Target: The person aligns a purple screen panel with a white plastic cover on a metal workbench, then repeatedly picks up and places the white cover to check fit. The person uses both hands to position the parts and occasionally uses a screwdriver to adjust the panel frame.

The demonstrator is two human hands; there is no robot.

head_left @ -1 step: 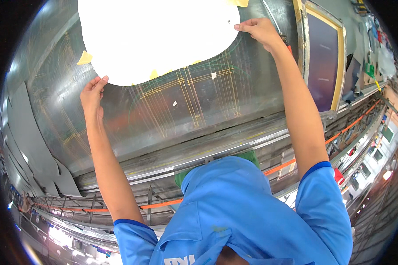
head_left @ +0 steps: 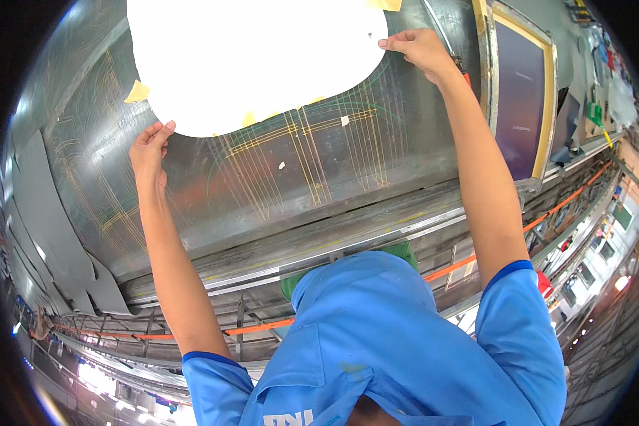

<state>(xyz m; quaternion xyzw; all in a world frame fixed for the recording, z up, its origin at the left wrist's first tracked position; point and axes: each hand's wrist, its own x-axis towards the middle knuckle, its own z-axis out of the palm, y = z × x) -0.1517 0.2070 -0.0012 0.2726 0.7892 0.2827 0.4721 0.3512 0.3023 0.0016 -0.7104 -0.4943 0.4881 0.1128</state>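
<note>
A large white sheet with rounded corners (head_left: 255,64) lies over the far part of the dark table, its top cut off by the view's upper edge. Bits of yellow tape (head_left: 138,91) stick out from its left side, upper right and near edge. With thumb and fingers, my left hand (head_left: 150,145) pinches the sheet's near left corner. On the other side, my right hand (head_left: 420,51) pinches the right edge, close to a small dark spot on the sheet.
Yellow and green lines mark the dark tabletop (head_left: 319,156), with two white scraps on it. A framed screen (head_left: 520,99) stands at the right. Grey sheets (head_left: 50,220) hang over the left end. An orange rail (head_left: 263,327) runs below the near edge.
</note>
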